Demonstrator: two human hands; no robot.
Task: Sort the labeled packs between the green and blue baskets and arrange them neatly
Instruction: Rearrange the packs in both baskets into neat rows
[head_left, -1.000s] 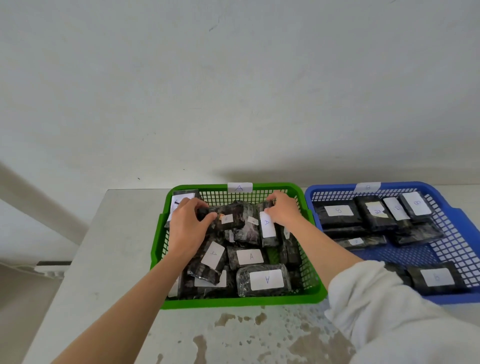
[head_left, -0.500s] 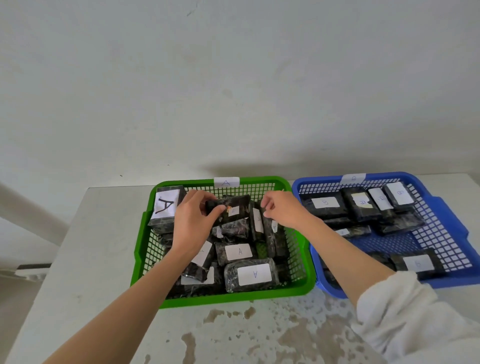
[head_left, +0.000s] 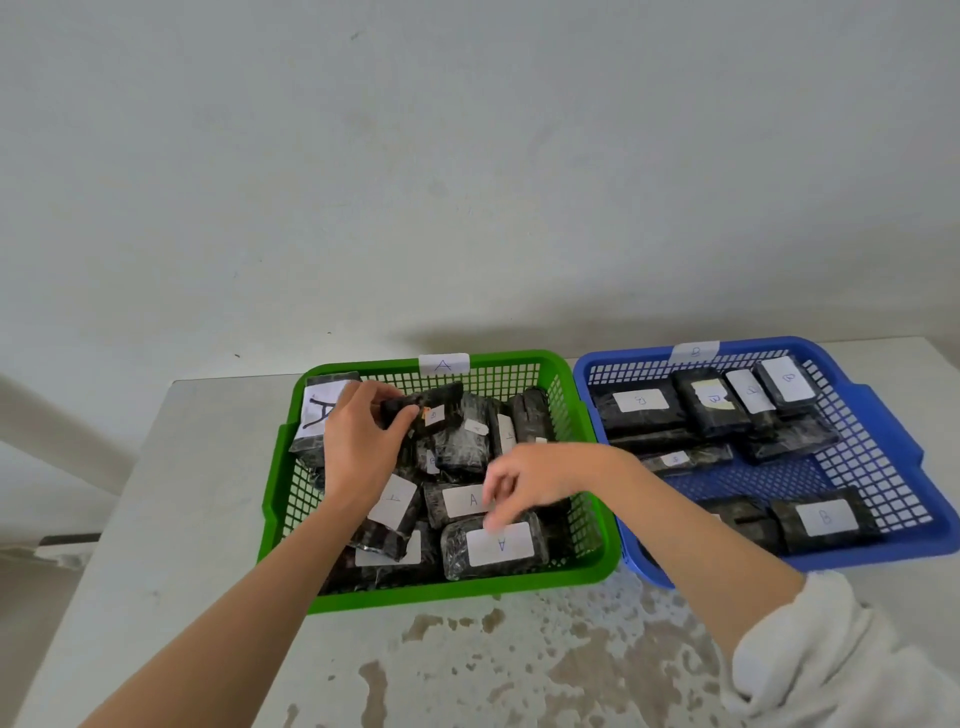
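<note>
I see the green basket (head_left: 582, 569) on the table (head_left: 171, 519), its back rim tagged A, crowded with dark wrapped packs. My left hand (head_left: 363, 447) is inside it toward the back left, thumb and fingers clamped on one dark pack (head_left: 441, 402), which is raised above the heap and tilted; its small label is too blurred for me to read. Just left of that hand, a pack with a big A (head_left: 322, 413) stands against the basket's left wall. My right hand (head_left: 535, 480) hovers over the basket's front half with loosely curled fingers holding nothing, fingertips just above the front pack (head_left: 498, 545) (its label reads A). Behind those fingertips lies another A pack (head_left: 462, 501).

The blue basket (head_left: 883, 447) sits touching the green one's right side. Several packs in it lie along its back, labels up, at least two reading B, and two more lie at its front.
</note>
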